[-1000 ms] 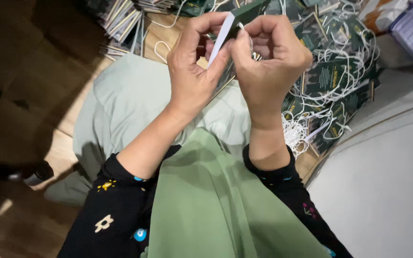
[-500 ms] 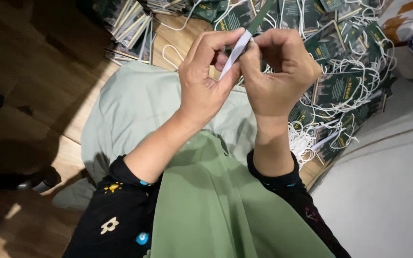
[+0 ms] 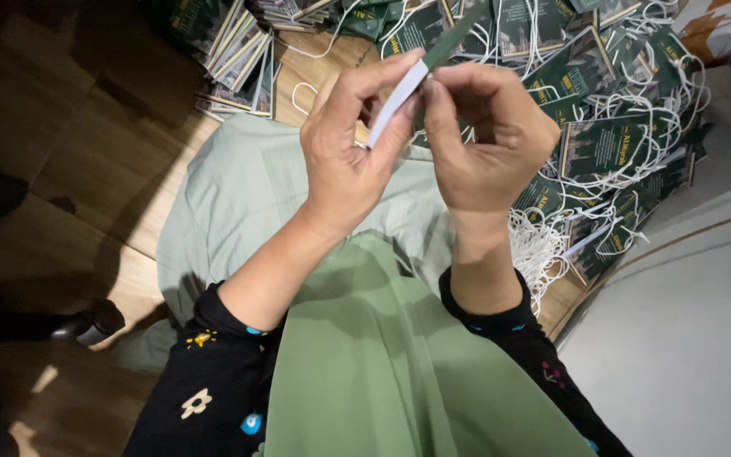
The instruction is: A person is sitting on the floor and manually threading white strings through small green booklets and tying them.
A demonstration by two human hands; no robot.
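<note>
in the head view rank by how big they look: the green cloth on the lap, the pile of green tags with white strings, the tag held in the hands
1. green cloth, though it lies nearest the camera
2. pile of green tags, partly cut off by the frame
3. held tag, seen edge-on between left hand and right hand

Dark green tags (image 3: 611, 144) with pale print lie heaped with white strings (image 3: 543, 245); the tag (image 3: 420, 72) between the hands shows a white edge and a dark green tip. Black sleeves (image 3: 213, 381) carry yellow, white and blue flower motifs. Light green cloth (image 3: 382, 364) lies over paler grey-green fabric (image 3: 230, 195), on a brown wood floor (image 3: 69, 169).
</note>
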